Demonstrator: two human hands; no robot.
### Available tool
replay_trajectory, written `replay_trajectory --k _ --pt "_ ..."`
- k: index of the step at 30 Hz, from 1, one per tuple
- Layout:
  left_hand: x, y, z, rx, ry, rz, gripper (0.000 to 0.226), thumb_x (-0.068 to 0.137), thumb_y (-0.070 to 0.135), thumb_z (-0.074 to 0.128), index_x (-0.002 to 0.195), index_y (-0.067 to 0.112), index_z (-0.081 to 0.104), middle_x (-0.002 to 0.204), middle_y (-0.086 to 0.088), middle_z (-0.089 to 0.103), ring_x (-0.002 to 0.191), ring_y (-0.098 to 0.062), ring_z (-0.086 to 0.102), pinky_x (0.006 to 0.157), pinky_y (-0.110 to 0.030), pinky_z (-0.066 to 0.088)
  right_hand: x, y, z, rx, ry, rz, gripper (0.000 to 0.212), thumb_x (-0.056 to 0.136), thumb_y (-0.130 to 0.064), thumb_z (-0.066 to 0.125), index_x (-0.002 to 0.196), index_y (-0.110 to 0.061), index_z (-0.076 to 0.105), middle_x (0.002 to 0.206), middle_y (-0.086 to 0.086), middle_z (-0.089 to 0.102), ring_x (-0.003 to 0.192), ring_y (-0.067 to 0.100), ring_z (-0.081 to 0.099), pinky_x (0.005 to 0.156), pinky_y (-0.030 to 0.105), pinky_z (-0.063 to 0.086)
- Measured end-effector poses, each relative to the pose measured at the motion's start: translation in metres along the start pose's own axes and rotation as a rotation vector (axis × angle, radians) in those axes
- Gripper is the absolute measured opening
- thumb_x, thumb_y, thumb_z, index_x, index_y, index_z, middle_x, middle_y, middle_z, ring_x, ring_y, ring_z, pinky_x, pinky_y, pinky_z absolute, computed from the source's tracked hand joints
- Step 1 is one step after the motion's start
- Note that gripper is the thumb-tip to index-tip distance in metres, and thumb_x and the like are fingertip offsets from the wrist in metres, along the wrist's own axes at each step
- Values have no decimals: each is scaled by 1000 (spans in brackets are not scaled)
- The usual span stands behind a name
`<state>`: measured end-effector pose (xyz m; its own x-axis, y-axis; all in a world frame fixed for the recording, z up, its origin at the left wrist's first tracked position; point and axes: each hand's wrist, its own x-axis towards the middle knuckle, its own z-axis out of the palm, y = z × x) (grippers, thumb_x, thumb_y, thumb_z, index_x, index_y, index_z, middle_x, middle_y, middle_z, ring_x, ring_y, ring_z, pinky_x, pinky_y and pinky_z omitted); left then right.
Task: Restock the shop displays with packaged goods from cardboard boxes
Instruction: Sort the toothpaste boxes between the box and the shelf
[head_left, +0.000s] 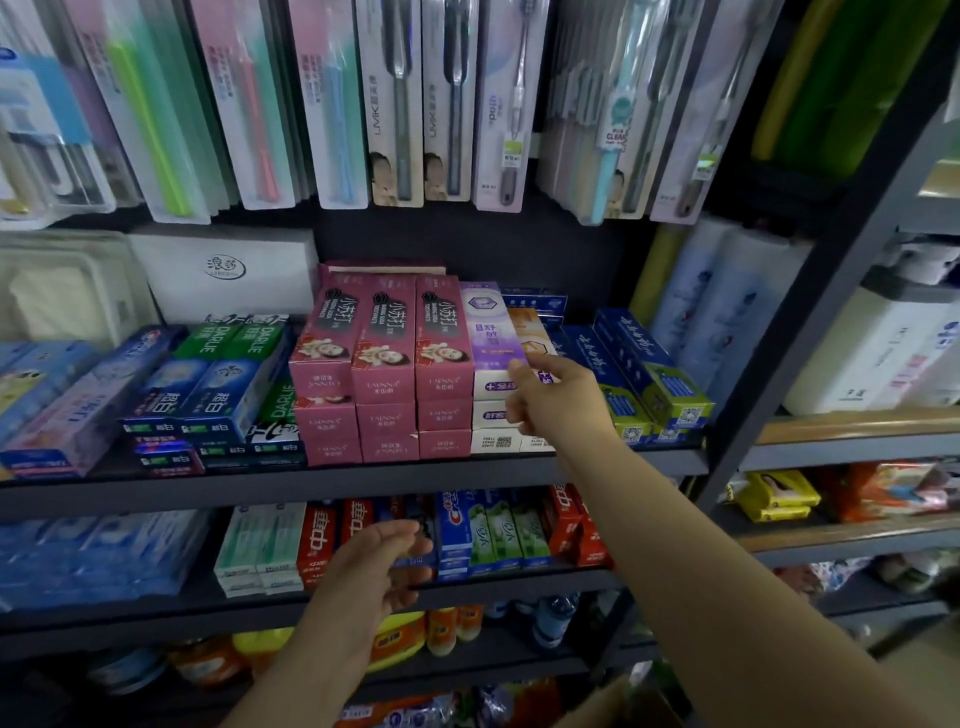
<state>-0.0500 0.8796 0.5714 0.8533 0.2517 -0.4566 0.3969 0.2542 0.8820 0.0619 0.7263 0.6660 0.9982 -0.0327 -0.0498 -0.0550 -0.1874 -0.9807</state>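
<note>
Dark metal shelving (332, 480) fills the view, stocked with toothpaste, toothbrush packs hanging above. Near bottom right: corner of a cardboard box (631, 704), contents unclear. My left hand (371, 564) is low, in front of the lower shelf, fingers loosely spread, holding nothing, just ahead of the red toothpaste boxes (332, 538) and the blue-green ones (493, 535) to their right. My right hand (553, 400) is up at the middle shelf, fingers curled round the near end of a purple-white toothpaste box (491, 332), which sits on top of a stack of white boxes (496, 415). Hands well apart. Left of that box: pink toothpaste boxes (384, 358), three wide, stacked. Right of it: blue-yellow boxes (644, 374), angled. Further left: green and blue boxes (223, 374). Far, top row: toothbrush packs (395, 104) on hooks. Behind the pink stack, a white carton (228, 270) with a round logo.
</note>
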Motion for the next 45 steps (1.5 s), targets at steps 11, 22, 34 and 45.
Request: replay_trajectory --k 11,22,34,45 --pt "22 -55 54 374 -190 -44 13 97 14 51 95 9 63 92 -13 68 72 -20 60 58 -25 44 -86 102 -100 -20 289 -73 8 93 -27 57 97 -23 64 77 4 66 67 13 61 61 27 49" --pt "47 -241 148 777 -531 -214 12 99 14 48 96 14 60 89 -7 66 73 -19 60 69 -34 48 -220 372 -178 59 625 674 12 92 -29 62 102 -24 61 91 -2 67 81 8 63 63 18 49" --pt "196 -553 177 981 -639 -275 15 96 10 49 89 21 55 92 -5 63 69 -13 56 58 -23 40 -200 725 -108 88 553 1016 21 89 -33 64 106 -22 56 101 -2 63 96 18 62 83 35 52" --pt "318 -799 210 1119 -597 -166 27 95 22 51 118 10 57 112 -8 63 88 -17 52 72 -24 37 -136 972 -60 524 589 1010 61 96 -24 55 146 -5 26 141 16 46 121 27 50 54 8 44"
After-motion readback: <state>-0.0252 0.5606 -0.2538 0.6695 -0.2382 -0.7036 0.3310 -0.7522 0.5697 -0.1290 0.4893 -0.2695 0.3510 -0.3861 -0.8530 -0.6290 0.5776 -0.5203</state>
